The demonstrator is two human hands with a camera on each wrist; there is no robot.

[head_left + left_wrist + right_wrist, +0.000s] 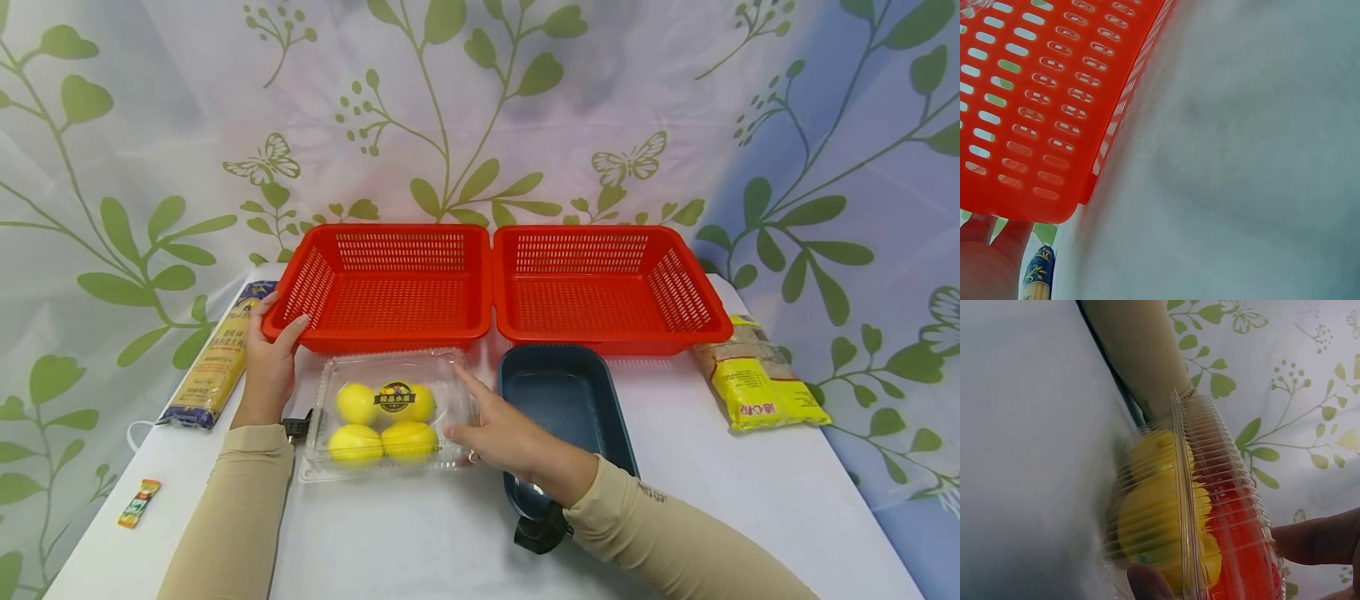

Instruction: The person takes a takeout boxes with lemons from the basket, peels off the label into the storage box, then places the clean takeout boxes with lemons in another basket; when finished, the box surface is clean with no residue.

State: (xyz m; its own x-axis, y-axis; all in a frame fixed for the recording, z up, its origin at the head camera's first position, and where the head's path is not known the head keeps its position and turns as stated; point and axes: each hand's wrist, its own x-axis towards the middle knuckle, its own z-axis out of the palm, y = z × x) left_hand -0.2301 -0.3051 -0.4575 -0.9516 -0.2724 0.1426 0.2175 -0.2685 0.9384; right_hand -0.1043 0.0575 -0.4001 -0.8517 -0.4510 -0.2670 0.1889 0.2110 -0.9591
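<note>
In the head view, a clear plastic fruit box with several lemons inside and a dark label on its lid sits before the left red basket. My right hand holds the box's right end, thumb toward the front and fingers toward the back. The right wrist view shows the thumb against the ribbed box wall. My left hand grips the left basket's near left corner, thumb at the rim; in the left wrist view its fingers reach behind the red wall.
A second red basket stands beside the first. A dark blue tray lies under my right forearm. Yellow noodle packs lie at the left and right. A small orange-and-green sachet is near the table's left edge.
</note>
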